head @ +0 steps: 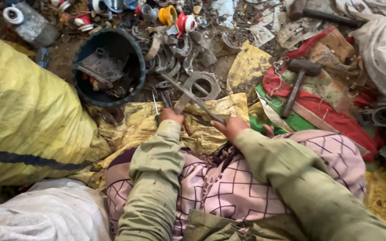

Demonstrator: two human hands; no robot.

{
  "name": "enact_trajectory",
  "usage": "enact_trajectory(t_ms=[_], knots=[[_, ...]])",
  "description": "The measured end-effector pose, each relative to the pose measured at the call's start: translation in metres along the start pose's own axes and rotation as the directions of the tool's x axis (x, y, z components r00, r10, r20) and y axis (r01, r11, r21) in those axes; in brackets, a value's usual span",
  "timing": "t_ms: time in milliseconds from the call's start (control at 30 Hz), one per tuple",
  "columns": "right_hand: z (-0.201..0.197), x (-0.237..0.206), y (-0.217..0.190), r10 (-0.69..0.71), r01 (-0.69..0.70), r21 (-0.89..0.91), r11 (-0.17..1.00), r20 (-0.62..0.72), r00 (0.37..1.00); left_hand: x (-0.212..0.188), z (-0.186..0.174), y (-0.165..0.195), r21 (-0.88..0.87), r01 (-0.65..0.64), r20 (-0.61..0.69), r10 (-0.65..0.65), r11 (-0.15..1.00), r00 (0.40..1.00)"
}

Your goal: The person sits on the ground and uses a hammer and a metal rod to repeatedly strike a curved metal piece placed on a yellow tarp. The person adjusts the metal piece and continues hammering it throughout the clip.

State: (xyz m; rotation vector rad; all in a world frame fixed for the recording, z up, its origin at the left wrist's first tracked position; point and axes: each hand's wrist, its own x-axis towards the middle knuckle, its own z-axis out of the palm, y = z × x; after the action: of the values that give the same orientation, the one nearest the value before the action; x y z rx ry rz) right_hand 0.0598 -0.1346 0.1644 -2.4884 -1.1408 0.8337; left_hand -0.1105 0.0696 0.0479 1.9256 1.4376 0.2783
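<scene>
Left hand [171,115] grips a flat metal piece [182,103], right hand [229,126] closes fingers round a long rod [192,97], both just above the yellow sack [211,134]. Best keep 2 firm grips, rod steady against the ring plate [202,85]

I sit on bare dirt ground [222,67] littered with scraps and torn paper. No walls or windows show; flat daylight falls evenly with no hard shadows. A big yellow woven sack [23,116] bulges at my left, and a white sack [45,214] lies below it. Ahead stands a dark round tub [80,80] with metal bits inside. Grey metal rings and brackets [170,58] pile beside it. Crumpled yellow sacking [246,67] covers the ground in front of me, and red and green cloth [318,107] spreads to my right with a hammer [298,82] lying on it. White cloth [380,44] heaps in the far right corner.
</scene>
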Motion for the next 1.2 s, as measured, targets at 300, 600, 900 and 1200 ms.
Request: enact_trajectory(t_ms=[300,600,900,1200], knots=[[-0.023,-0.019,0.004,-0.139,0.232,0.286,0.930,-0.311,0.940,-0.020,-0.006,0.010,-0.624,0.411,0.363,-0.219,0.664,0.906],[0.001,0.010,0.003,-0.050,0.050,-0.077,0.996,-0.006,0.999,-0.017,0.001,0.016,-0.471,0.212,0.131,-0.170,0.856,0.977],[-0.019,-0.029,-0.011,-0.220,0.280,0.160,0.946,-0.316,0.923,-0.010,0.000,0.010,-0.011,0.181,0.085,-0.179,0.983,0.980],[-0.016,-0.010,0.009,-0.066,0.062,-0.067,0.996,-0.067,0.996,-0.022,0.009,0.013,-0.038,0.069,0.011,-0.069,0.997,0.998]])
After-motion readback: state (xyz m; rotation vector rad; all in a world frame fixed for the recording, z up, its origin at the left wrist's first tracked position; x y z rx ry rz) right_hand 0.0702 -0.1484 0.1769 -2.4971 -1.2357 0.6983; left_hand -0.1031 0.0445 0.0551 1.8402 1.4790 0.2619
